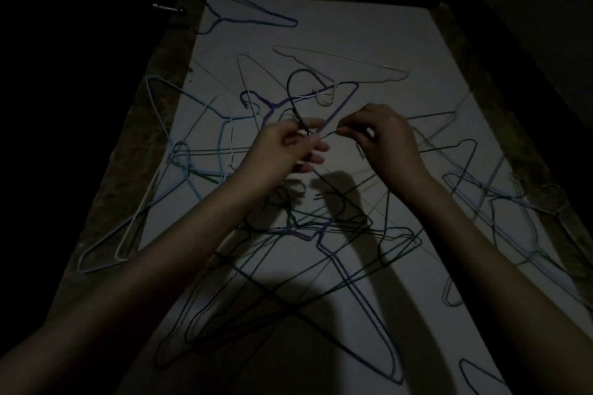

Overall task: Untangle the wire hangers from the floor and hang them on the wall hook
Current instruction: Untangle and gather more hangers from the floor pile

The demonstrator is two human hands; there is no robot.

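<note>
Dim room. Both arms reach over a pale floor sheet strewn with tangled wire hangers. The left hand and right hand each pinch a raised purple hanger — fingertips curled tightly on its wire.

Dim light, much lost in shadow

A dark hanger runs off the bottom edge; the forearms hide wires beneath them, and which wire each hand's fingers pinch cannot be told.
</note>
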